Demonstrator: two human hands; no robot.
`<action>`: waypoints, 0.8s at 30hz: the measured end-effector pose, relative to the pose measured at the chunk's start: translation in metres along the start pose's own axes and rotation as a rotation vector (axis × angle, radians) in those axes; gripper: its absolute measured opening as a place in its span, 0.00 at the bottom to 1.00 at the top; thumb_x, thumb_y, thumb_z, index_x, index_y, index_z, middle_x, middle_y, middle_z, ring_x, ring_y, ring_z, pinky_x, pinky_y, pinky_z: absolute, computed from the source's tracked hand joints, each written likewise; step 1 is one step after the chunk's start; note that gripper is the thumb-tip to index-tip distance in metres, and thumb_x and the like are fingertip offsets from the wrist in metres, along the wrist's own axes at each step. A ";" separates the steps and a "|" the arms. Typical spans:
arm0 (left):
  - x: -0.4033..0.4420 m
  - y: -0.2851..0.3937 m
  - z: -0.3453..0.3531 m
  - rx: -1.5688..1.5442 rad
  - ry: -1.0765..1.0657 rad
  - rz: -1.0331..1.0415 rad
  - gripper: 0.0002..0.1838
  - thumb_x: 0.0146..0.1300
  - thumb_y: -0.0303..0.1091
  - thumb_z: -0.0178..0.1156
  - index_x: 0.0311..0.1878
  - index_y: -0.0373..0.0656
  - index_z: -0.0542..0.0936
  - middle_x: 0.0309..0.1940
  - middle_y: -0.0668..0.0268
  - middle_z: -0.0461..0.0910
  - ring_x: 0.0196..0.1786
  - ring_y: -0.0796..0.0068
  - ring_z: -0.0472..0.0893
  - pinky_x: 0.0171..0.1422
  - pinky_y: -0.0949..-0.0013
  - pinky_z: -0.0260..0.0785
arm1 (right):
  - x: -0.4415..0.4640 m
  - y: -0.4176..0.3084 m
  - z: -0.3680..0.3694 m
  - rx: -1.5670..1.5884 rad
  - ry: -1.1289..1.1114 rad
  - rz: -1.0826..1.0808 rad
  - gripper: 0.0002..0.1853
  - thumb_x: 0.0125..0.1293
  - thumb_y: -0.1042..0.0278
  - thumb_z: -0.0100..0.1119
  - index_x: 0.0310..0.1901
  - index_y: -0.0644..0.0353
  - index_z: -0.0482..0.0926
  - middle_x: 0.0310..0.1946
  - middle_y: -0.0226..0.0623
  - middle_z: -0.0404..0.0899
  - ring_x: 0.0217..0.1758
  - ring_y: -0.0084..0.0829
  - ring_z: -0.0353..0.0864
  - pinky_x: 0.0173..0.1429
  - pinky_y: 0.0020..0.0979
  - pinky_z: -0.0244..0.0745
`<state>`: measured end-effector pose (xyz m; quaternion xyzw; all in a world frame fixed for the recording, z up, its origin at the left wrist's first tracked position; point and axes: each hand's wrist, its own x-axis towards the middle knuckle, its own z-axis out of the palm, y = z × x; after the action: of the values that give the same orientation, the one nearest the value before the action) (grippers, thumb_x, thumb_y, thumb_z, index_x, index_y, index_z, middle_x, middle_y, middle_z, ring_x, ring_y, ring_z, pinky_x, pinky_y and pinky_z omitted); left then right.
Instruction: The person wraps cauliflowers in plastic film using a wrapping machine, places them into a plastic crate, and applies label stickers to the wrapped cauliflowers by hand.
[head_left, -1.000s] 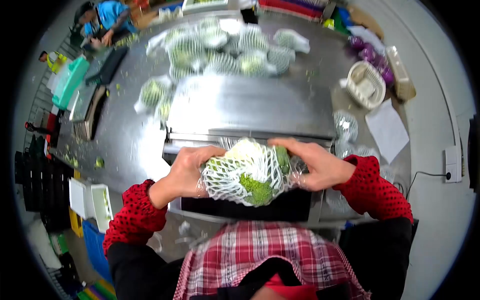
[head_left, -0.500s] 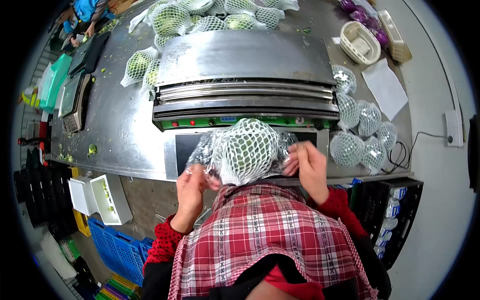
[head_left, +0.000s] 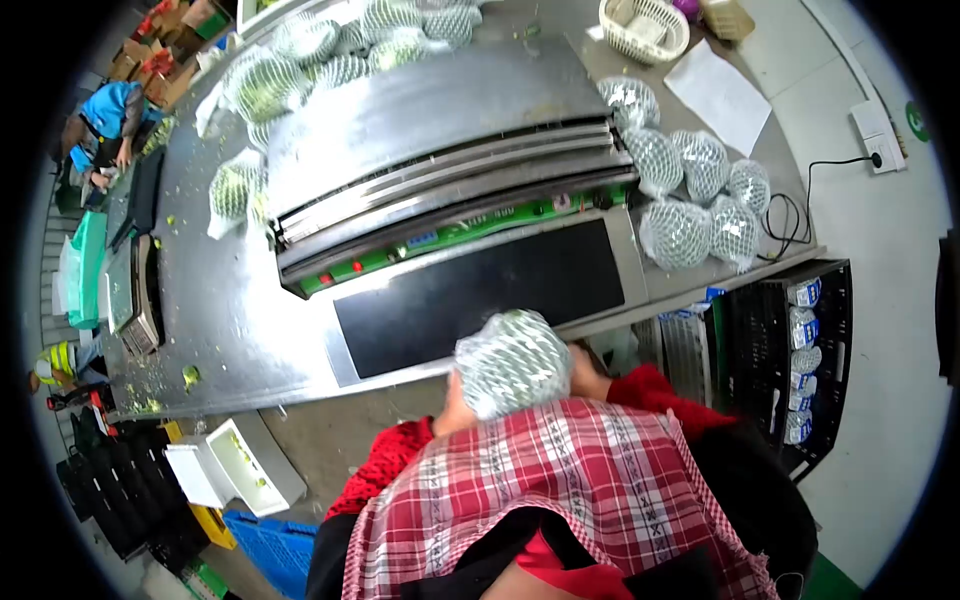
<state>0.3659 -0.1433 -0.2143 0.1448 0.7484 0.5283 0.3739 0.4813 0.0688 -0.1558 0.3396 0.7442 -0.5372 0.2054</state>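
Observation:
A round green vegetable head (head_left: 512,366) in a white foam net is held against the front of the red checked apron. Clear film now lies snugly over it. My left hand (head_left: 455,408) presses on its left side, the fingers partly hidden beneath it. On the right side my right hand (head_left: 588,376) grips it, its fingertips hidden behind the head. Just beyond it is the black plate (head_left: 480,295) of a film-wrapping machine (head_left: 440,150) with a green control strip.
Wrapped heads (head_left: 677,233) sit right of the machine, near a white paper (head_left: 718,97) and a basket (head_left: 645,30). Netted heads (head_left: 265,88) are piled behind it. Scales (head_left: 136,295) stand left. A black crate (head_left: 755,350) holds packs at lower right. A co-worker (head_left: 105,120) is at far left.
Both hands have moved from the loose film ends to the sides of the vegetable head. The head has come off the plate toward my body, and the view has turned.

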 end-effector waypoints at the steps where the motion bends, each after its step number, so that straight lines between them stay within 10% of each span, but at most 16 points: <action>1: 0.002 0.013 0.002 0.027 -0.023 0.108 0.12 0.61 0.36 0.62 0.44 0.41 0.83 0.35 0.56 0.83 0.36 0.64 0.84 0.41 0.63 0.74 | 0.009 0.009 0.010 0.145 -0.019 -0.146 0.17 0.61 0.61 0.64 0.49 0.59 0.82 0.45 0.46 0.84 0.48 0.41 0.83 0.53 0.35 0.77; 8: 0.018 0.234 0.009 0.036 0.191 1.186 0.14 0.57 0.37 0.69 0.43 0.40 0.81 0.54 0.51 0.79 0.49 0.59 0.81 0.50 0.58 0.72 | -0.003 -0.034 0.011 1.414 -0.709 -0.534 0.16 0.71 0.64 0.55 0.53 0.64 0.77 0.50 0.35 0.81 0.53 0.27 0.79 0.60 0.32 0.72; 10: 0.015 0.282 -0.002 0.123 -0.341 1.250 0.18 0.62 0.37 0.65 0.51 0.35 0.79 0.60 0.45 0.74 0.57 0.56 0.78 0.59 0.58 0.70 | -0.025 -0.057 -0.004 1.322 -0.668 -0.509 0.18 0.71 0.60 0.53 0.56 0.64 0.75 0.53 0.35 0.79 0.56 0.28 0.77 0.62 0.33 0.70; 14: -0.020 0.312 0.014 0.033 -1.203 0.779 0.55 0.51 0.57 0.71 0.75 0.37 0.56 0.73 0.40 0.55 0.72 0.42 0.62 0.72 0.51 0.58 | -0.069 -0.079 -0.052 0.937 -0.539 -0.561 0.24 0.73 0.52 0.50 0.61 0.63 0.71 0.58 0.36 0.75 0.62 0.29 0.73 0.67 0.36 0.65; 19: -0.011 0.293 0.033 0.177 -0.844 0.627 0.62 0.39 0.48 0.81 0.75 0.36 0.56 0.73 0.46 0.57 0.74 0.51 0.61 0.76 0.54 0.55 | -0.080 -0.013 -0.096 1.379 -0.530 -0.106 0.32 0.74 0.42 0.46 0.67 0.61 0.67 0.66 0.38 0.70 0.69 0.30 0.67 0.73 0.39 0.59; 20: -0.013 0.285 0.052 -0.047 -0.684 0.352 0.59 0.43 0.46 0.79 0.74 0.35 0.55 0.71 0.50 0.62 0.73 0.56 0.64 0.75 0.57 0.57 | -0.093 -0.005 -0.116 1.696 -0.719 -0.337 0.38 0.72 0.38 0.48 0.71 0.62 0.59 0.67 0.42 0.66 0.72 0.34 0.63 0.76 0.40 0.53; 22: -0.001 0.254 0.097 -0.322 -0.538 0.053 0.42 0.59 0.35 0.66 0.73 0.36 0.57 0.70 0.53 0.62 0.70 0.62 0.66 0.74 0.61 0.58 | -0.083 0.057 -0.115 1.111 -0.140 -0.656 0.45 0.68 0.34 0.52 0.72 0.63 0.54 0.67 0.48 0.65 0.71 0.39 0.62 0.77 0.40 0.51; 24: 0.013 0.254 0.159 -0.295 -0.452 -0.036 0.39 0.64 0.33 0.60 0.75 0.35 0.53 0.70 0.55 0.61 0.70 0.64 0.65 0.73 0.62 0.58 | -0.094 0.050 -0.160 1.007 0.075 -0.432 0.45 0.64 0.48 0.63 0.71 0.69 0.53 0.64 0.48 0.67 0.67 0.39 0.67 0.71 0.42 0.63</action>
<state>0.4248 0.0749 -0.0170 0.1897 0.5633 0.5794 0.5578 0.5919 0.2015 -0.0716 0.2543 0.4546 -0.8446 -0.1241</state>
